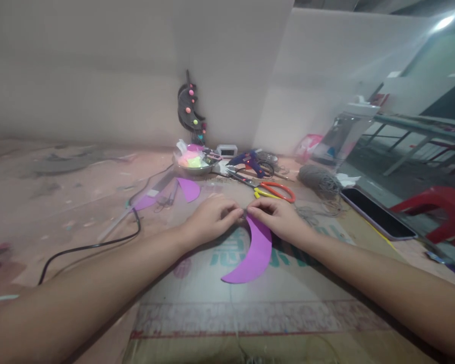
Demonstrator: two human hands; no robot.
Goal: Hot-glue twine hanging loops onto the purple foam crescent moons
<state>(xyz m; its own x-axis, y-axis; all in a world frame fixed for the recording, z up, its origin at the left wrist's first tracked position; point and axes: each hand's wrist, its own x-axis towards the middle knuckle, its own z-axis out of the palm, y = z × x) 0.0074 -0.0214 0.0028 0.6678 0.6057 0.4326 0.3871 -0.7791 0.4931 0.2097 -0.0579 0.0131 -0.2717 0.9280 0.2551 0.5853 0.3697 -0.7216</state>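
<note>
A purple crescent-shaped sheet [258, 253], which looks like craft foam, lies over the board with its upper tip between my two hands. My right hand [278, 215] pinches that tip between thumb and fingers. Close against it, my left hand [216, 217] is closed in a pinch too, with a small bit of grey yarn [244, 213] showing at its fingertips. Loose grey strands [307, 215] lie beyond my right hand, near a ball of grey yarn [318, 179]. Just past my hands rest scissors [276, 192] with orange and yellow handles.
Purple offcuts [188, 189] lie at the left, near a black cable [94, 246]. At the back stand a bowl [195, 168] of colourful pieces, a blue glue gun [250, 163] and a decorated grey crescent [189, 108]. To the right are a phone [379, 212], a plastic jug [345, 134] and a red stool [436, 212].
</note>
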